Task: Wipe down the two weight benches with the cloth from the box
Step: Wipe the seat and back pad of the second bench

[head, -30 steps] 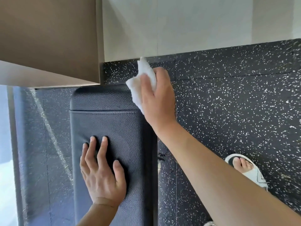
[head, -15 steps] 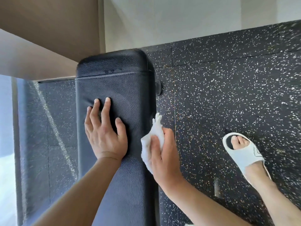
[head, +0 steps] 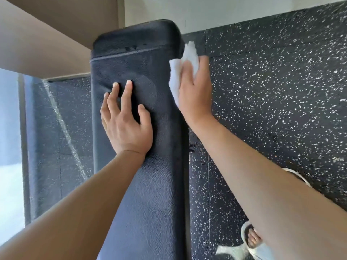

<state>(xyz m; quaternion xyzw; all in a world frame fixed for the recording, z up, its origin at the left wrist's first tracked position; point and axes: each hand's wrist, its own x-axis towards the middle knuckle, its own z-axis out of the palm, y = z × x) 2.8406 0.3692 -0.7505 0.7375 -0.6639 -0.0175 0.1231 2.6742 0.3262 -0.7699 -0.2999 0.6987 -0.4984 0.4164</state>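
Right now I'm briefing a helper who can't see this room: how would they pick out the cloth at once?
Find the long black padded bench on the speckled black floor. Along its right edge, near the far rounded end, the right hand presses a crumpled cloth against the side. It is the only white, soft thing there; the left hand lies bare on top.

Non-task items I can log from the head view: black rubber floor (head: 272, 91) with white speckles; pale wall (head: 225, 10) along its far edge; tan panel (head: 47, 40) at upper left; two white slippers, one (head: 293, 174) mostly hidden, another (head: 249, 235) at the bottom edge.
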